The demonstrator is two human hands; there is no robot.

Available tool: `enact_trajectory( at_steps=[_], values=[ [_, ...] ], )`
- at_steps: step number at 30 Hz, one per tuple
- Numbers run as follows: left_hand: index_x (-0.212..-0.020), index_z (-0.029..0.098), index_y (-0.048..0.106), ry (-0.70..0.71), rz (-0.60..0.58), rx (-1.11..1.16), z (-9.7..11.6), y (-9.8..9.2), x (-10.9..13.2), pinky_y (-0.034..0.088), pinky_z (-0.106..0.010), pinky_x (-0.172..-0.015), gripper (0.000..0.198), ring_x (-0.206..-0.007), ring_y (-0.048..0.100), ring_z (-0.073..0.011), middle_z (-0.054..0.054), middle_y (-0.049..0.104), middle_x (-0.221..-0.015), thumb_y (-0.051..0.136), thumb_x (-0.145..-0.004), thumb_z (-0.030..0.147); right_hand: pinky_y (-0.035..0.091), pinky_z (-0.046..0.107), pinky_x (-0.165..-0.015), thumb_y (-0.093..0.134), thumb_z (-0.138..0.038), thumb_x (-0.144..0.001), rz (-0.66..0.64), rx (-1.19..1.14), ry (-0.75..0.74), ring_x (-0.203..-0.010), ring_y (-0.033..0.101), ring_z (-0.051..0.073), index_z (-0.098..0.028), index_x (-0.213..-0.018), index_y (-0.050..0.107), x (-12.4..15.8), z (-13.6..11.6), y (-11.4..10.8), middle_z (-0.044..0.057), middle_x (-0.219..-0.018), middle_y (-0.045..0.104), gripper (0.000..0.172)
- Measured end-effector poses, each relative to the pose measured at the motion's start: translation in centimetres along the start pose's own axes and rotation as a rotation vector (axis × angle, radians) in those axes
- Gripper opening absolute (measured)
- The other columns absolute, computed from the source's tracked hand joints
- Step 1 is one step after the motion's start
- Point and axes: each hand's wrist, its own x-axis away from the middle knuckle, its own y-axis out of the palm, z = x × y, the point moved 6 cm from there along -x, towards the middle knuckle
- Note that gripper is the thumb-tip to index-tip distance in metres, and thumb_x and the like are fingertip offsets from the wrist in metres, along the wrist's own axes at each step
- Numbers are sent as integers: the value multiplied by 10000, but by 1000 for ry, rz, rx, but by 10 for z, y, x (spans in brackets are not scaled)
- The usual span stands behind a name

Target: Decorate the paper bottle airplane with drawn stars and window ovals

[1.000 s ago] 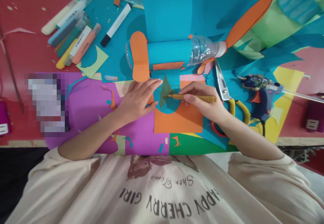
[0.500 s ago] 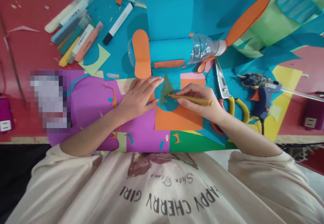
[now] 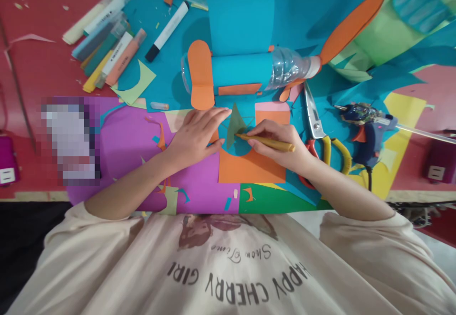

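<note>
My right hand (image 3: pixel 276 141) grips a yellow marker (image 3: pixel 274 142), its tip on a blue paper piece (image 3: pixel 237 150) with a rounded lower edge. An olive-green patch (image 3: pixel 233 127) in a pointed shape is coloured on that blue paper, beside thin drawn lines. Flat on the left side of the blue piece lies my left hand (image 3: pixel 195 134), fingers stretched out. An orange sheet (image 3: pixel 252 170) is under the blue piece. Just beyond my hands rests a plastic bottle (image 3: pixel 290 68) wrapped in blue paper, with orange paper parts (image 3: pixel 201 75) and an orange blade (image 3: pixel 351 27) at its cap.
Scissors (image 3: pixel 313 118) with red and yellow handles lie right of my right hand, then a blue glue gun (image 3: pixel 374 137). Several markers (image 3: pixel 117 58) are heaped at the upper left, near a black-capped marker (image 3: pixel 167 32). Purple sheets (image 3: pixel 131 139) and paper scraps cover the left side.
The yellow marker and my right hand have shifted very slightly, the marker's back end moving a little left. My left hand stays in place on the paper.
</note>
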Motion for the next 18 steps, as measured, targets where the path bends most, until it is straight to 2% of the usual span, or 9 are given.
enact_trajectory(
  at_steps=[6,12,18],
  values=[
    [-1482,171,364,2,-5,11,0,0,0,356,-481,-1141,544,-1378,460,-296,-153,484,-1495,515,-968,264,467,239,-545,660,-257,-845,-47,-3,-25,-595,612,116,-160,-799,664,1,-2,1,24,-704,701,107],
    [-1481,157,365,4,-5,13,1,-1,0,354,-484,-1141,520,-1379,453,-298,-160,485,-1491,479,-988,276,491,238,-557,667,-331,-875,34,-35,-8,-631,636,123,-174,-824,662,2,1,-4,17,-719,685,166],
    [-1481,137,365,15,-8,-2,0,0,0,348,-486,-1142,530,-1377,451,-305,-165,479,-1493,477,-987,291,488,229,-544,669,-313,-868,26,-37,-26,-615,642,124,-171,-829,651,1,1,-3,14,-698,688,148]
  ],
)
